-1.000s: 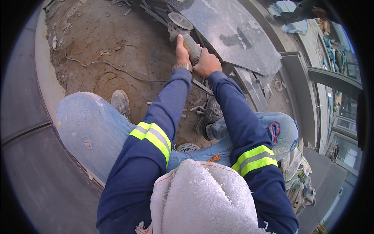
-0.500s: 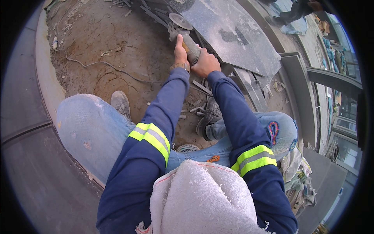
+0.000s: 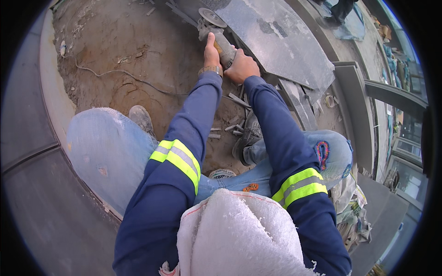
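Observation:
An angle grinder [image 3: 224, 51] is gripped in both my hands, its round disc [image 3: 212, 17] at the far end beside the edge of a grey stone slab [image 3: 281, 43]. My left hand [image 3: 212, 54], with a watch at the wrist, wraps the grinder's body from the left. Around the rear of the body, my right hand [image 3: 242, 67] is closed, its fingers partly hidden. Whether the disc touches the slab I cannot make out. Dust hazes the ground close to the disc.
A power cord [image 3: 138, 82] crosses the dirt ground [image 3: 110, 46] toward a connector [image 3: 63, 48] at left. Narrow stone offcuts [image 3: 239, 101] lie near my shoe. A roll of tape [image 3: 329, 101] is right of the slab. At the far right another person's legs [image 3: 341, 11] show.
The grinder and both hands have shifted slightly up and left along the slab's edge. Haze near the disc has grown. The other person's leg at the far right has moved.

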### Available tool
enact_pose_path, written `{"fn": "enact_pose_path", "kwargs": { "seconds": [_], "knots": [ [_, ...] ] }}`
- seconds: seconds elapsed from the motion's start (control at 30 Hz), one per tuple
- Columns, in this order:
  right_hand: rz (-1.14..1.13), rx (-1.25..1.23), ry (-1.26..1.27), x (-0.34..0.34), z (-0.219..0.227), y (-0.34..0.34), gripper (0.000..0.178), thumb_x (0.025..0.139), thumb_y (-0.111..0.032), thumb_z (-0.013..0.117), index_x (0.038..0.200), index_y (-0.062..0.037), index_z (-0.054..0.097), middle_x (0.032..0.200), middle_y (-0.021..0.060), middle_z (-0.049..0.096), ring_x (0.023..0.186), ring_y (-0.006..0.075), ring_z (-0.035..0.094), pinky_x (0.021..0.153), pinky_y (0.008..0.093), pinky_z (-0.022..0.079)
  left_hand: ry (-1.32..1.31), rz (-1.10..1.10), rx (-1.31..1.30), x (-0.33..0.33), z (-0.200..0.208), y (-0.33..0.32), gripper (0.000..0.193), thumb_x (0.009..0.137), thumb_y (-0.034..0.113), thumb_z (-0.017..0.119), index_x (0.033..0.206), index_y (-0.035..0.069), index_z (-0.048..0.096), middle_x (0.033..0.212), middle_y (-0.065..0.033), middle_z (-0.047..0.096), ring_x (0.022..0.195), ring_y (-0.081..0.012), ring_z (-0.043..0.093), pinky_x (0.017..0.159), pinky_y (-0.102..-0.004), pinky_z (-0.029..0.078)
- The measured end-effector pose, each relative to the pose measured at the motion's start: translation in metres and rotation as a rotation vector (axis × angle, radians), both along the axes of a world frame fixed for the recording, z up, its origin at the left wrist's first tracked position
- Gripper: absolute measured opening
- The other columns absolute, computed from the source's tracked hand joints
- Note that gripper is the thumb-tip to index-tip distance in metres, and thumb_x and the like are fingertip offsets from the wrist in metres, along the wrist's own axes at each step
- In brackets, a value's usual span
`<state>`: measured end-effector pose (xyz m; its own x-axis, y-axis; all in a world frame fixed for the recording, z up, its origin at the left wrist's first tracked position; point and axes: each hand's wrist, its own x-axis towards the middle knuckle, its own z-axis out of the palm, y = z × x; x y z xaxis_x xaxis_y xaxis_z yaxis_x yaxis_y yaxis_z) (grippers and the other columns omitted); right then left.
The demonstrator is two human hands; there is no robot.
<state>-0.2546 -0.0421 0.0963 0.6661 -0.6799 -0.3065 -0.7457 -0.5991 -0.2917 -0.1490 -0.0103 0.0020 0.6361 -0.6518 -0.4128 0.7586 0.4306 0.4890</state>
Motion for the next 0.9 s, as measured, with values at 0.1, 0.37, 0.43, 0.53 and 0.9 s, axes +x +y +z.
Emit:
{"fn": "enact_pose_path", "kwargs": {
  "seconds": [0.1, 0.37, 0.43, 0.53, 0.9],
  "knots": [
    [0.0, -0.005, 0.007, 0.003, -0.001, 0.0, 0.071, 0.07, -0.03, 0.076, 0.129, -0.0005, 0.05, 0.111, 0.0256, 0.069, 0.105, 0.0396, 0.068, 0.094, 0.0443, 0.055, 0.003, 0.0, -0.013, 0.003, -0.001, -0.001, 0.06, 0.096, 0.06, 0.052, 0.109, 0.002, 0.058, 0.089, -0.0202, 0.067, 0.076, -0.0354, 0.068, 0.072, -0.0477, 0.058],
    [0.007, -0.01, 0.011, 0.011, -0.003, -0.004, 0.072, 0.071, -0.033, 0.077, 0.129, 0.0003, 0.051, 0.111, 0.0253, 0.069, 0.106, 0.0394, 0.068, 0.095, 0.0436, 0.054, 0.0, 0.016, 0.003, 0.007, 0.0, -0.004, 0.061, 0.096, 0.06, 0.051, 0.112, 0.001, 0.058, 0.09, -0.0206, 0.068, 0.076, -0.0358, 0.068, 0.071, -0.0479, 0.058],
    [0.007, -0.015, 0.01, 0.012, -0.004, -0.006, 0.073, 0.071, -0.034, 0.078, 0.129, 0.0004, 0.051, 0.112, 0.0254, 0.069, 0.106, 0.0393, 0.068, 0.095, 0.0436, 0.054, -0.01, 0.013, -0.001, 0.009, -0.002, -0.006, 0.061, 0.097, 0.06, 0.051, 0.111, 0.001, 0.058, 0.09, -0.0216, 0.068, 0.076, -0.0359, 0.069, 0.071, -0.0479, 0.058],
    [0.011, -0.018, 0.008, 0.016, -0.004, -0.006, 0.074, 0.071, -0.037, 0.078, 0.13, 0.0005, 0.051, 0.112, 0.0254, 0.069, 0.106, 0.0392, 0.068, 0.095, 0.0436, 0.054, -0.021, 0.009, -0.011, 0.016, -0.009, -0.009, 0.062, 0.097, 0.06, 0.05, 0.11, 0.0, 0.059, 0.09, -0.0226, 0.069, 0.075, -0.0362, 0.069, 0.071, -0.048, 0.058],
    [0.018, -0.003, -0.001, 0.021, -0.008, -0.01, 0.074, 0.071, -0.038, 0.077, 0.129, 0.0005, 0.051, 0.112, 0.0259, 0.069, 0.106, 0.0395, 0.068, 0.094, 0.0439, 0.054, -0.018, 0.019, -0.013, 0.023, -0.021, -0.016, 0.062, 0.096, 0.061, 0.05, 0.11, 0.001, 0.059, 0.091, -0.0219, 0.068, 0.078, -0.0364, 0.068, 0.074, -0.0488, 0.058]
  ]
}}
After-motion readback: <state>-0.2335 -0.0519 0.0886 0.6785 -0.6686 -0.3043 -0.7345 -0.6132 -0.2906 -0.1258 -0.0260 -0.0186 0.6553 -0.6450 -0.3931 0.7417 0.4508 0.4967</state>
